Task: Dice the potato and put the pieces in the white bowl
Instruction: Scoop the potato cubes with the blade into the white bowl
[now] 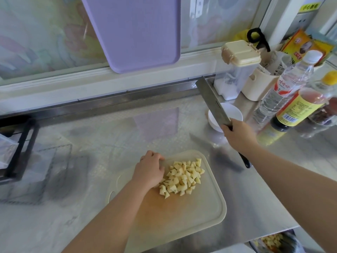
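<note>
A pile of pale yellow diced potato pieces [184, 177] lies on the cream cutting board [191, 210] near the counter's front. My left hand [150, 169] rests on the board at the pile's left edge, fingers curled, touching the pieces. My right hand [237, 134] grips the handle of a cleaver [211, 101], held up above the counter with the blade pointing away and left. The small white bowl [235, 111] stands behind the cleaver, partly hidden by the blade and my right hand. I cannot see inside the bowl.
Bottles [291, 99], a cream lidded container [238, 70] and a cup of utensils [259, 84] crowd the back right. A purple board [138, 33] hangs on the wall. A black rack [20, 148] stands at the left. The counter's front edge runs close to the cutting board.
</note>
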Available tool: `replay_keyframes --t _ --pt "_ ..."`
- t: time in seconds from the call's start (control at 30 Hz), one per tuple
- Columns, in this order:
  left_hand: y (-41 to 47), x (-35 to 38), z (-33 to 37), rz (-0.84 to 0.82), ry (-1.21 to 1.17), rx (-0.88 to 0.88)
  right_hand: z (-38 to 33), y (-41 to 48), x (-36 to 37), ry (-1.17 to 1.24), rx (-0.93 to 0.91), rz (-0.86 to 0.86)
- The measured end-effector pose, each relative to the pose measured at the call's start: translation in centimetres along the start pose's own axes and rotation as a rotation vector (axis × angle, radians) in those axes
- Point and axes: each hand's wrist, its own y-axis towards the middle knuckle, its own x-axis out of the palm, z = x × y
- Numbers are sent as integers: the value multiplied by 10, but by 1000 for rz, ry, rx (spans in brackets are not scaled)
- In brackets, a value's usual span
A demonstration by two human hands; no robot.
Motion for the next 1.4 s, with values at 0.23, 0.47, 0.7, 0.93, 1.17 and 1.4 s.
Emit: replay_keyframes --t 0.23,0.47,0.7,0.93,1.17,1.4 --pt "12 -12 8 -91 -121 15 -12 17 -2 136 35 -119" --pt "65 -22 87 -58 -504 -30 -15 13 -19 219 73 -35" --pt "141 -10 162 -187 -916 -276 2 11 -38 259 142 99" --pt "165 6 192 -129 -942 -296 18 6 -45 309 159 130" --pt "139 -7 144 -34 -966 -307 6 -9 -34 417 141 66" --pt "68 -32 35 45 -912 -432 -15 -18 14 504 176 -276"
